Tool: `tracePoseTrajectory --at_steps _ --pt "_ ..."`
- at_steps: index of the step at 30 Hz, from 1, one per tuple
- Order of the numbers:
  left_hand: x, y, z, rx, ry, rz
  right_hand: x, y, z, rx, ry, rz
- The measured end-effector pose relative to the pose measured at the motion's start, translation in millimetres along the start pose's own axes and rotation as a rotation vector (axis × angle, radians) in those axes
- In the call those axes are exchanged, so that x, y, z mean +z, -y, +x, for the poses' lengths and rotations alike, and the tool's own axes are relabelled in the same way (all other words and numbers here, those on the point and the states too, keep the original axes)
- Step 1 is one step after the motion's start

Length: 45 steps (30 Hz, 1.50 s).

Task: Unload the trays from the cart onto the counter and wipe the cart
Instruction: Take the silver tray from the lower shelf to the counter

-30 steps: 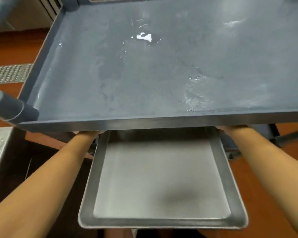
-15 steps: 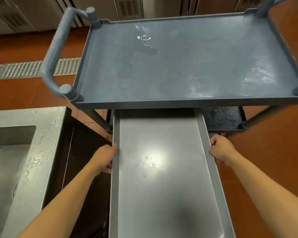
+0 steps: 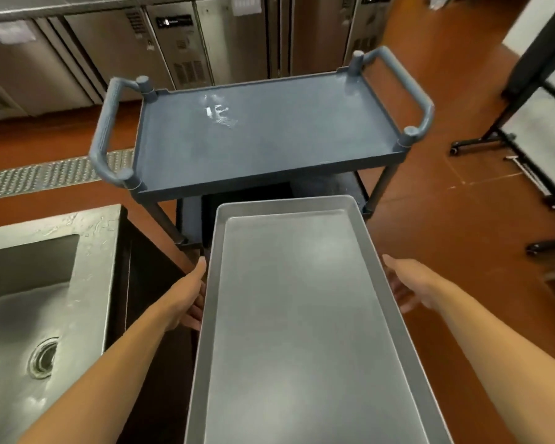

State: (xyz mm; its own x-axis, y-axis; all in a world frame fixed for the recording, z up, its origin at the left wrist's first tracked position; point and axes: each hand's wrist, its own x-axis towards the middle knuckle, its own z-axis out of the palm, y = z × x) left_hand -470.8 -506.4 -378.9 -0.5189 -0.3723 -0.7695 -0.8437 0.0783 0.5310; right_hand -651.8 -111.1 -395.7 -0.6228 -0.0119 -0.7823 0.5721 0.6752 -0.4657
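Observation:
A long metal tray [image 3: 302, 315] hangs in the air in front of me, fully out of the grey cart [image 3: 263, 136]. My left hand [image 3: 189, 299] grips its left rim, fingers curled under the edge. My right hand [image 3: 404, 283] holds the right rim, its fingers under the tray. The cart's top shelf is bare, with wet smears near its far left. Its lower shelf is mostly hidden behind the tray and the top shelf.
A wet steel counter with a sink [image 3: 29, 299] stands at my left. Steel fridge cabinets [image 3: 180, 36] line the back wall. A floor drain grate [image 3: 45, 174] runs left of the cart. A black wheeled rack [image 3: 532, 123] stands at the right.
The tray has slid all the way out of the cart's lower shelf toward me and risen. My view has pulled back and up, so the whole cart now shows.

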Motion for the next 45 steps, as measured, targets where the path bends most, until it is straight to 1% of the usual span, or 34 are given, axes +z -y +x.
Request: tracePoseTrajectory --at_steps 7,12,15,18,23,26,30,34,38,45 --pt "43.9 -36.7 -49.4 0.035 0.081 0.073 -68.5 -57.4 -71.2 0.065 -0.003 0.149" --pt "108.4 -70.6 -75.4 0.059 0.173 0.143 -137.3 -120.0 -108.6 0.094 -0.027 0.288" --pt "165.9 -104.9 -97.5 0.093 0.233 0.2 -194.9 -163.4 -128.7 0.104 -0.048 0.365" --pt "218.9 -146.6 -124.6 0.136 0.244 0.225 -258.1 -196.1 -143.7 0.092 -0.072 0.422" --pt "294.4 -223.6 -175.9 0.203 0.288 0.235 -376.4 -225.7 -174.6 0.005 -0.101 0.5" --pt "326.7 -272.0 -203.9 0.265 0.3 0.249 -439.6 -225.9 -195.0 -0.054 -0.13 0.507" --pt "355.0 -333.2 -233.8 0.301 0.29 0.219 -509.1 -217.7 -211.0 -0.097 -0.145 0.517" --pt "374.6 -385.9 -251.6 0.343 0.254 0.233 -561.4 -203.5 -207.2 -0.111 -0.162 0.526" --pt "391.5 -432.4 -242.2 0.354 0.252 0.272 -602.0 -179.4 -181.1 -0.121 -0.174 0.499" --pt "420.2 -528.8 -186.9 0.33 0.235 0.284 -667.2 -118.3 -97.7 -0.107 -0.177 0.472"
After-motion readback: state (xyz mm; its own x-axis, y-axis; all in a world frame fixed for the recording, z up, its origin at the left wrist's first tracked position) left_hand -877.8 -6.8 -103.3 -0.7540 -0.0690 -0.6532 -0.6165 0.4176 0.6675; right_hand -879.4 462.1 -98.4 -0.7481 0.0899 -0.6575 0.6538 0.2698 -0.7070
